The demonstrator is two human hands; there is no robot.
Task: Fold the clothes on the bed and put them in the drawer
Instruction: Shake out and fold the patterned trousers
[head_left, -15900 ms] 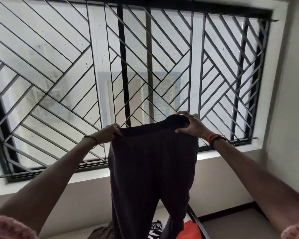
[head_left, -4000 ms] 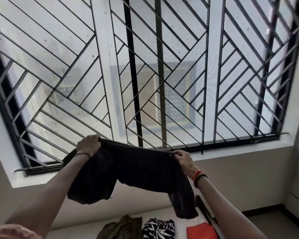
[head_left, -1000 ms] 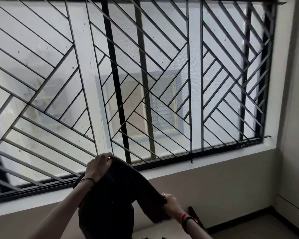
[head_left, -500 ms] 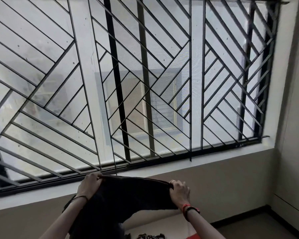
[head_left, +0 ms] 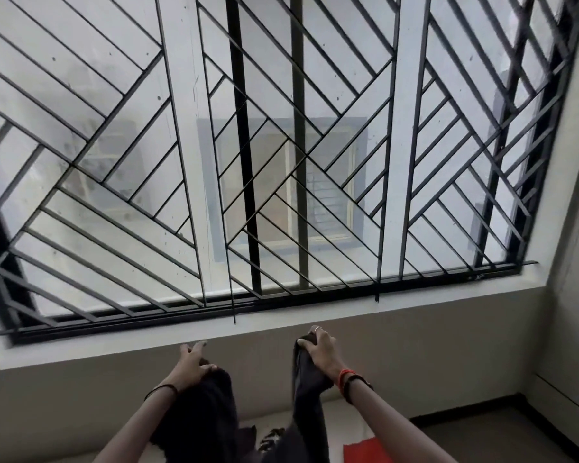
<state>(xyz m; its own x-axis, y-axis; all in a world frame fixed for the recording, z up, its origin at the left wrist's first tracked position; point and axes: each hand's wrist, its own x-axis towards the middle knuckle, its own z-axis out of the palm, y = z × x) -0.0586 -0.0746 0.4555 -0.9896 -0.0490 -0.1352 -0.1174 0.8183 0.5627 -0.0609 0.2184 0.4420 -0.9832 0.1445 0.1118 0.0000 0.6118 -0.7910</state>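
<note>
A room in a home, likely a bedroom: above the hands (head_left: 194, 365), a wide window with a black diagonal-bar security grille (head_left: 281, 155) faces a neighbouring building, with plain painted walls (head_left: 432, 355), a dark skirting board (head_left: 465, 412) and clothes (head_left: 365, 454) lying below.

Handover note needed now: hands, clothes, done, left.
Left hand: holds one bunched part of the dark garment, fingers partly spread over it.
Right hand: shut on the garment's other end, held a little higher.
The garment hangs between both hands in front of the window grille, over the bed; the fold is not finished.
On the bed below: a red cloth and a patterned piece, mostly hidden.
No drawer in view.
Left: finish the fold, fold the rest, put all in the drawer.
</note>
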